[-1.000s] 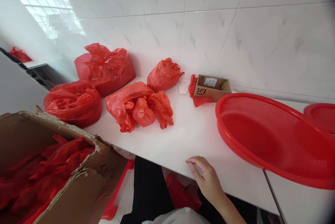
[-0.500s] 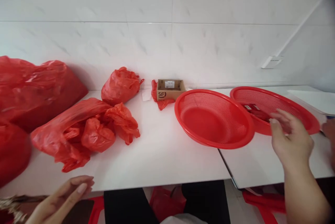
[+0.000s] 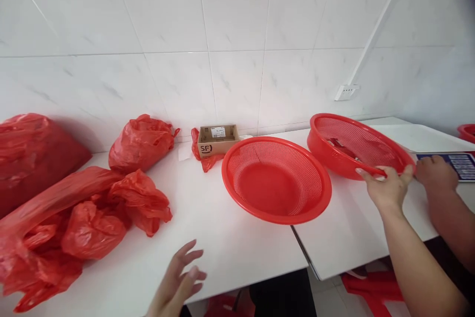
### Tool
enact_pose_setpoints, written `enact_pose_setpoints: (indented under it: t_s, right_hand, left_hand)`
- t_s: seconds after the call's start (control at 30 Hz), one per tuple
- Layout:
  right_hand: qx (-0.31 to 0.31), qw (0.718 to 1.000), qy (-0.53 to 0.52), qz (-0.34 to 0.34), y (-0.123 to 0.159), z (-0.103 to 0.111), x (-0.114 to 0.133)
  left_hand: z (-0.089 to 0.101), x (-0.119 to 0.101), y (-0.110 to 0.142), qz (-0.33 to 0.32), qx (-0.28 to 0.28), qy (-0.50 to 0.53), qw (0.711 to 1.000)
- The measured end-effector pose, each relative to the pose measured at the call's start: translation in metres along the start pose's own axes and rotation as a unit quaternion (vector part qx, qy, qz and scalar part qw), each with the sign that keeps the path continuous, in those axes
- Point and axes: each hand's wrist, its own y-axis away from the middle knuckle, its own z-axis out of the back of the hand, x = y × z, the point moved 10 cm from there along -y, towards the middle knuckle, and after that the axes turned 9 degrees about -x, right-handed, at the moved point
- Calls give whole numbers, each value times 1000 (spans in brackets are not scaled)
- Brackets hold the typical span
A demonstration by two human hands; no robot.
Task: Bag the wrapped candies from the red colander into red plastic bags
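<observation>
My right hand [image 3: 389,186] grips the near rim of a red perforated plastic basket [image 3: 356,131], which is tilted on the right part of the table. Small dark red packets [image 3: 341,148] lie in it, partly hidden by its wall. Over the table's front edge my left hand [image 3: 181,277] hangs open, fingers apart, holding nothing. Between the hands stands a second red basket [image 3: 276,188] with nothing in it. Another person's hand [image 3: 438,172] is just right of the gripped basket, its fingers closed; whether it touches the rim I cannot tell.
Several red plastic bags [image 3: 92,230] cover the table's left side. An open cardboard box [image 3: 218,141] stands near the tiled wall. At the far right is a device with a blue panel [image 3: 460,164]. A seam [image 3: 304,250] divides the white tabletops.
The view has turned right. My right hand has reached from the table edge to the right basket and taken its rim. My left hand has come into view and spread its fingers.
</observation>
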Motion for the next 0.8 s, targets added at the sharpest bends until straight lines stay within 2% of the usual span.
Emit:
enact_pose_setpoints:
  t_s: [0.1, 0.17, 0.23, 0.3, 0.37, 0.43, 0.47, 0.53, 0.63, 0.7, 0.8]
  right_hand:
    - [-59, 996, -20, 66, 3, 34, 32]
    - [-75, 989, -44, 117, 18, 60, 62]
    - [-76, 983, -83, 148, 41, 86, 93]
    - [-80, 968, -161, 174, 71, 112, 124]
    - [-52, 948, -243, 200, 102, 127, 154]
    - [15, 929, -306, 208, 132, 127, 180]
    - [62, 919, -334, 203, 147, 122, 192]
    - [162, 891, -382, 184, 176, 106, 209]
    - [279, 851, -415, 156, 215, 79, 220]
    - [316, 848, -396, 155, 232, 65, 216]
    - [314, 872, -323, 194, 245, 50, 204]
  left_hand:
    - [-63, -6, 2, 40, 87, 54, 994]
    - [-94, -17, -6, 49, 118, 97, 987]
    - [-121, -34, -20, 25, 131, 131, 982]
    - [-151, -52, -33, -29, 170, 142, 975]
    - [-184, -60, -38, -68, 235, 125, 962]
    - [-209, -53, -37, -69, 283, 103, 951]
    - [-214, -47, -35, -58, 294, 95, 949]
    - [-213, -30, -27, -33, 298, 85, 950]
    - [-184, -5, -5, -10, 293, 72, 953]
    - [-154, 11, 9, -6, 279, 60, 958]
    - [-96, 38, 20, 28, 215, 58, 975]
